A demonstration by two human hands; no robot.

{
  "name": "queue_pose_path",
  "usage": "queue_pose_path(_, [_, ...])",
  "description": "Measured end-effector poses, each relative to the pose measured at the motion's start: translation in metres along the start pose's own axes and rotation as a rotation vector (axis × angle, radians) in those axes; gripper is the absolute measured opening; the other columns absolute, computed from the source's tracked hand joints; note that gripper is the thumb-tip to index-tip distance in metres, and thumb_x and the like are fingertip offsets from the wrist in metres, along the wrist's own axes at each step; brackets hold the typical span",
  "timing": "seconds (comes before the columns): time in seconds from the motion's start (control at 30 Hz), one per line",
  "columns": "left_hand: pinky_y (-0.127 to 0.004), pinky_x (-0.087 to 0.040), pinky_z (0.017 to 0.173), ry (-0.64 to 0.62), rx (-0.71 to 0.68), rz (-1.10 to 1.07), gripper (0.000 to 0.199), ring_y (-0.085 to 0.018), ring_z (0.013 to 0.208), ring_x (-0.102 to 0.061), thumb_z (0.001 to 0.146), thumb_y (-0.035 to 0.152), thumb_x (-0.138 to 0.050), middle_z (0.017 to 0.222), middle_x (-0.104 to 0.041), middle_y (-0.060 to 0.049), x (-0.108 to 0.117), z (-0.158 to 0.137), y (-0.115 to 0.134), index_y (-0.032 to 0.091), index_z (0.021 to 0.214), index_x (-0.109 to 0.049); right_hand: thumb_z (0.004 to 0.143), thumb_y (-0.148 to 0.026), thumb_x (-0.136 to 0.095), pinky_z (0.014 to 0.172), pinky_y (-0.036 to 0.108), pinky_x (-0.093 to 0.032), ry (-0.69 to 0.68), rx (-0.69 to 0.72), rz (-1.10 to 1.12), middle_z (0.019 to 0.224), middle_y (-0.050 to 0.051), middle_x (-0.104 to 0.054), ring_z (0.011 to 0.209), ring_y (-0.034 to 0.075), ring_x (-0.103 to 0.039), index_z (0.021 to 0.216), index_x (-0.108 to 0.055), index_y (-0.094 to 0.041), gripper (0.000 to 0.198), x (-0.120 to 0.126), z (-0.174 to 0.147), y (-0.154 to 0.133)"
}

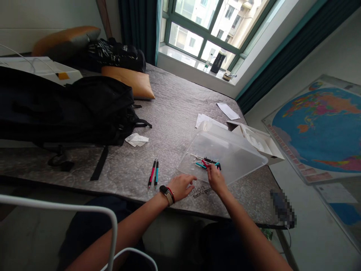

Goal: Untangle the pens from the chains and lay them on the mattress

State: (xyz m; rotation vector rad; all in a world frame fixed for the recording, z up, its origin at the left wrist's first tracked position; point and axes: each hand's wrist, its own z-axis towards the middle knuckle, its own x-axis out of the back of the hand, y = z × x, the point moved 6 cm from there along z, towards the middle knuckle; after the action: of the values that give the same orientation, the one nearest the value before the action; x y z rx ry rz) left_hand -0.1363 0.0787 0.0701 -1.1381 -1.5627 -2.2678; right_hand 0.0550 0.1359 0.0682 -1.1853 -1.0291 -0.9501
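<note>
The person's right hand (pixel 216 178) pinches a red pen part (pixel 204 163) among other pen parts (pixel 208 159) inside the transparent plastic bin (pixel 242 162). The left hand (pixel 182 186), loosely open and empty, is near the bin. Two pens (pixel 156 174), red-black and turquoise-black, lie further left on the table (pixel 169 113).

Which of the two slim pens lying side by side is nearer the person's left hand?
The slim teal and black pen; the slim red and black pen lies beyond it, farther from the left hand.
</note>
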Motion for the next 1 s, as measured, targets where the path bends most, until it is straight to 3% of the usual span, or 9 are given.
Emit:
queue_pose_path(0.1, [-0.031,-0.047,0.088,0.012,-0.041,0.041,0.023,-0.020,0.101,-0.061,0.088,0.026,-0.058,0.105,-0.066,-0.002,0.002,-0.003,0.011,0.026,0.110,-0.061,0.098,-0.031,-0.040,0.080,0.032,-0.047,-0.046,0.135,0.142,0.100,0.008,-0.064,0.090,0.021,-0.062,0.104,-0.061,-0.021,0.023,0.001,-0.039,-0.023])
queue_pose_path(0.23, [-0.031,-0.048,0.088,0.035,-0.076,0.102,0.027,-0.021,0.106,-0.059,0.085,0.026,-0.062,0.117,-0.061,-0.004,-0.002,-0.009,0.021,0.026,0.113,-0.061,0.096,-0.029,-0.046,0.072,0.029,-0.048,-0.016,0.169,0.327,0.094,0.006,-0.063,0.074,0.017,-0.061,0.102,-0.064,-0.021,0.021,0.007,-0.074,-0.051])
queue_pose_path(0.37, [-0.027,-0.049,0.077,-0.002,0.004,0.116,0.015,-0.018,0.089,-0.064,0.090,0.026,-0.057,0.097,-0.066,-0.004,-0.009,-0.013,0.015,0.022,0.102,-0.064,0.092,-0.028,-0.054,0.067,0.027,-0.047,0.010,0.167,0.421,0.086,0.003,-0.062,0.065,0.013,-0.058,0.097,-0.065,-0.021,0.015,0.019,-0.084,-0.067])
queue_pose_path(0.5, [-0.027,-0.048,0.077,0.018,-0.002,0.049,0.018,-0.020,0.089,-0.065,0.087,0.031,-0.063,0.097,-0.068,-0.004,-0.007,-0.020,0.009,0.022,0.103,-0.065,0.091,-0.032,-0.057,0.063,0.026,-0.047,-0.016,0.159,0.495,0.084,0.003,-0.062,0.065,0.013,-0.058,0.094,-0.066,-0.021,0.015,0.026,-0.085,-0.075])
queue_pose_path(0.7, [-0.025,-0.048,0.075,0.090,0.025,-0.082,0.014,-0.016,0.081,-0.066,0.089,0.029,-0.058,0.088,-0.071,-0.002,-0.007,-0.039,-0.006,0.021,0.095,-0.068,0.088,-0.040,-0.059,0.054,0.023,-0.047,-0.098,0.098,0.684,0.092,0.005,-0.065,0.070,0.015,-0.061,0.125,-0.054,-0.022,0.041,0.012,-0.095,-0.079])
queue_pose_path(0.83, [-0.024,-0.049,0.074,0.155,0.084,-0.135,0.010,-0.015,0.078,-0.066,0.085,0.022,-0.059,0.085,-0.070,-0.002,-0.006,-0.039,-0.022,0.019,0.092,-0.066,0.091,-0.041,-0.052,0.056,0.025,-0.048,-0.028,0.007,0.666,0.086,0.005,-0.064,0.066,0.015,-0.061,0.120,-0.057,-0.019,0.037,-0.003,-0.078,-0.060])
queue_pose_path(1.0, [-0.025,-0.050,0.077,0.215,0.028,-0.189,0.013,-0.015,0.082,-0.067,0.081,0.014,-0.058,0.086,-0.069,-0.002,0.000,-0.027,-0.022,0.017,0.093,-0.063,0.088,-0.031,-0.054,0.071,0.030,-0.050,-0.014,0.081,0.339,0.088,0.007,-0.068,0.067,0.016,-0.061,0.105,-0.065,-0.016,0.025,-0.016,0.003,-0.052])
